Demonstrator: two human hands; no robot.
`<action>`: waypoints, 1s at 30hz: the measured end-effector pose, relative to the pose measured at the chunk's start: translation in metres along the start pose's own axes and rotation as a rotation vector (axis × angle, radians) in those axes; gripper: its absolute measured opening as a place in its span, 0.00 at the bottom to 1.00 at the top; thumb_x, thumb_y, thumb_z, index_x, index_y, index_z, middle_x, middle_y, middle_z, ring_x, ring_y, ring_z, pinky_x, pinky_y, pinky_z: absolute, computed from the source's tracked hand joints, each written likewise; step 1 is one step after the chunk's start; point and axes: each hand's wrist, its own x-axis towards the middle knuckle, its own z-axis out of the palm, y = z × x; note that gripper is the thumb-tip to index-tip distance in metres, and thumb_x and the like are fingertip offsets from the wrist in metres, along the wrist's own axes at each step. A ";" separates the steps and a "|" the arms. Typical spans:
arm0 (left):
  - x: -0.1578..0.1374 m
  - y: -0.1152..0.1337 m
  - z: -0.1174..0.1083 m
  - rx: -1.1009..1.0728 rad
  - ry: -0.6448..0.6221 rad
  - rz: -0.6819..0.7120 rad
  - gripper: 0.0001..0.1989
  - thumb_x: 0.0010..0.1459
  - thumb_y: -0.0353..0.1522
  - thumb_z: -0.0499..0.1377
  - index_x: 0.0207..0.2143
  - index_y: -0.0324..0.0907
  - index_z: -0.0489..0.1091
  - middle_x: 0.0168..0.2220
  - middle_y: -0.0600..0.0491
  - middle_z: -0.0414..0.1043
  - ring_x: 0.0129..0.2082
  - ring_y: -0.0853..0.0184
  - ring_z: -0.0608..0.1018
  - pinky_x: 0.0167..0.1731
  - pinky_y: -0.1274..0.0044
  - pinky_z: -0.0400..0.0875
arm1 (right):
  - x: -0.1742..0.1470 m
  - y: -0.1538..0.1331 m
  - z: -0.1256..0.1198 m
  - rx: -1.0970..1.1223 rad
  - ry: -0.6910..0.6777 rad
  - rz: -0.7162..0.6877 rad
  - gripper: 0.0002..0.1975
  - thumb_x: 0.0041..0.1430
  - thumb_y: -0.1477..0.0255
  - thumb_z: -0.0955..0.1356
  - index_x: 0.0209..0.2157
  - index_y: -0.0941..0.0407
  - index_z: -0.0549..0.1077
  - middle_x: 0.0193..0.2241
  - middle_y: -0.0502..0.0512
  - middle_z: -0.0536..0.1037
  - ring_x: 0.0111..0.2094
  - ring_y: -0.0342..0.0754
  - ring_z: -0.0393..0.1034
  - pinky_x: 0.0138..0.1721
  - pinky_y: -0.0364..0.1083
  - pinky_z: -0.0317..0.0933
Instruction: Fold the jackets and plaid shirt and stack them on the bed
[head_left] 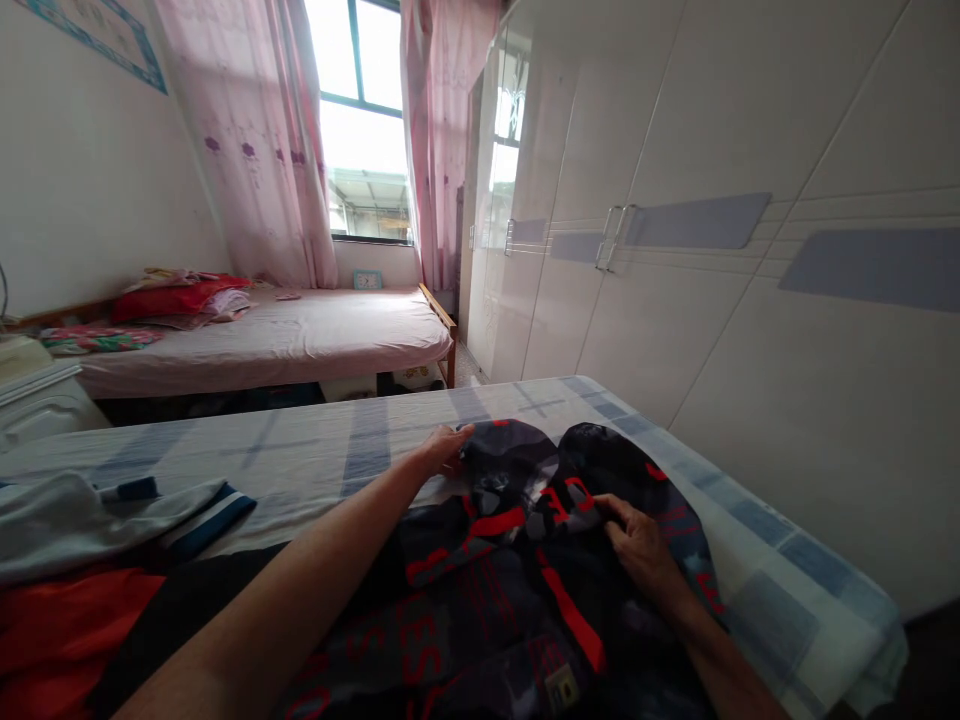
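A dark jacket with grey patches, red stripes and red lettering lies spread across the near bed. Two rounded lobes of its cloth point toward the far side. My left hand is closed on the edge of the left lobe, its fingertips partly hidden. Farther right, my right hand pinches the cloth beside a red-lettered strip, with thumb and forefinger together. Under and beside my left forearm lie a grey garment with blue-and-white trim and an orange-red cloth.
The near bed has a blue-and-white checked sheet. White wardrobe doors rise along its right side. Beyond is a second bed with red and floral bedding, beneath a curtained window. A white cabinet stands left.
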 end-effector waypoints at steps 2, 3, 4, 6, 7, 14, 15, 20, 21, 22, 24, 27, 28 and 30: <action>0.005 0.006 0.011 -0.047 0.027 0.023 0.17 0.61 0.37 0.56 0.50 0.39 0.66 0.47 0.47 0.70 0.42 0.64 0.75 0.40 0.67 0.73 | 0.000 0.001 0.000 0.000 -0.002 -0.014 0.19 0.47 0.71 0.58 0.38 0.55 0.75 0.37 0.53 0.79 0.41 0.50 0.73 0.44 0.47 0.62; 0.005 0.009 0.014 -0.074 0.049 0.054 0.17 0.61 0.37 0.56 0.49 0.39 0.66 0.47 0.47 0.70 0.41 0.64 0.75 0.39 0.67 0.74 | 0.000 0.002 0.001 -0.001 -0.001 -0.020 0.19 0.47 0.72 0.58 0.38 0.55 0.75 0.37 0.53 0.79 0.40 0.50 0.73 0.44 0.47 0.62; 0.004 0.013 0.016 -0.104 0.077 0.097 0.16 0.61 0.37 0.57 0.49 0.38 0.67 0.46 0.48 0.70 0.40 0.64 0.75 0.38 0.68 0.74 | 0.000 0.003 0.001 -0.001 0.001 -0.027 0.19 0.47 0.72 0.58 0.38 0.55 0.75 0.38 0.53 0.79 0.40 0.50 0.72 0.44 0.47 0.62; -0.006 0.020 0.015 -0.170 0.153 0.213 0.15 0.60 0.35 0.57 0.48 0.38 0.66 0.43 0.49 0.71 0.37 0.66 0.76 0.36 0.71 0.74 | 0.000 0.005 0.001 0.000 0.004 -0.039 0.19 0.48 0.72 0.58 0.38 0.55 0.75 0.38 0.53 0.79 0.41 0.50 0.72 0.44 0.48 0.62; -0.015 0.023 0.012 -0.204 0.194 0.281 0.16 0.60 0.33 0.57 0.49 0.38 0.65 0.41 0.49 0.72 0.36 0.68 0.76 0.35 0.73 0.74 | 0.001 0.006 0.001 0.000 0.007 -0.042 0.19 0.48 0.72 0.58 0.38 0.55 0.75 0.38 0.53 0.78 0.41 0.50 0.72 0.45 0.48 0.62; -0.133 -0.004 -0.030 -0.303 0.260 0.598 0.38 0.45 0.36 0.67 0.56 0.41 0.54 0.37 0.53 0.77 0.37 0.63 0.79 0.35 0.75 0.74 | 0.000 0.005 0.001 -0.044 0.019 -0.087 0.20 0.46 0.72 0.60 0.41 0.56 0.73 0.42 0.55 0.77 0.46 0.51 0.70 0.50 0.50 0.60; -0.149 -0.016 -0.035 -0.275 0.247 0.572 0.38 0.44 0.37 0.67 0.56 0.41 0.55 0.37 0.52 0.77 0.36 0.62 0.79 0.34 0.75 0.75 | 0.000 0.004 0.001 -0.050 0.017 -0.104 0.19 0.46 0.71 0.61 0.40 0.55 0.73 0.43 0.56 0.77 0.46 0.51 0.69 0.50 0.50 0.60; -0.189 -0.079 -0.052 -0.039 0.239 0.421 0.44 0.47 0.42 0.63 0.62 0.42 0.48 0.34 0.53 0.78 0.33 0.61 0.80 0.30 0.74 0.75 | -0.002 0.000 0.000 -0.082 -0.020 -0.159 0.16 0.48 0.69 0.62 0.40 0.54 0.74 0.42 0.55 0.77 0.46 0.51 0.69 0.51 0.51 0.59; -0.195 -0.088 -0.056 0.045 0.270 0.470 0.42 0.49 0.41 0.62 0.63 0.43 0.48 0.36 0.53 0.78 0.34 0.61 0.80 0.30 0.74 0.75 | -0.002 0.000 0.000 -0.095 -0.028 -0.164 0.15 0.49 0.69 0.62 0.39 0.54 0.74 0.41 0.55 0.77 0.46 0.51 0.69 0.50 0.51 0.60; -0.201 -0.094 -0.061 0.155 0.320 0.556 0.38 0.50 0.39 0.61 0.62 0.46 0.52 0.38 0.53 0.78 0.36 0.61 0.80 0.32 0.74 0.75 | -0.002 -0.001 -0.001 -0.110 -0.038 -0.170 0.14 0.49 0.69 0.62 0.38 0.53 0.74 0.40 0.54 0.77 0.45 0.52 0.69 0.50 0.51 0.60; -0.218 -0.103 -0.073 0.433 0.407 0.810 0.25 0.52 0.35 0.60 0.54 0.51 0.64 0.39 0.55 0.77 0.37 0.64 0.79 0.32 0.77 0.75 | -0.001 -0.004 -0.005 -0.146 -0.060 -0.185 0.12 0.50 0.69 0.62 0.35 0.53 0.74 0.38 0.54 0.77 0.44 0.52 0.69 0.49 0.51 0.60; -0.248 -0.118 -0.096 0.788 0.509 1.150 0.13 0.55 0.31 0.57 0.42 0.55 0.72 0.32 0.56 0.74 0.30 0.70 0.77 0.27 0.81 0.71 | 0.003 -0.015 -0.015 -0.196 -0.059 -0.245 0.11 0.51 0.69 0.61 0.32 0.54 0.73 0.37 0.55 0.76 0.43 0.52 0.69 0.48 0.51 0.60; -0.255 -0.125 -0.105 0.868 0.562 1.191 0.10 0.55 0.32 0.57 0.38 0.54 0.73 0.30 0.56 0.72 0.28 0.70 0.76 0.25 0.81 0.70 | 0.006 -0.021 -0.019 -0.209 -0.047 -0.279 0.11 0.51 0.70 0.61 0.32 0.54 0.73 0.37 0.55 0.76 0.44 0.52 0.68 0.49 0.51 0.59; -0.265 -0.143 -0.121 0.981 0.686 1.149 0.08 0.57 0.34 0.55 0.34 0.52 0.73 0.30 0.54 0.72 0.30 0.66 0.75 0.27 0.77 0.71 | 0.011 -0.032 -0.025 -0.227 -0.030 -0.337 0.11 0.53 0.70 0.60 0.33 0.54 0.73 0.39 0.56 0.76 0.45 0.52 0.67 0.50 0.50 0.58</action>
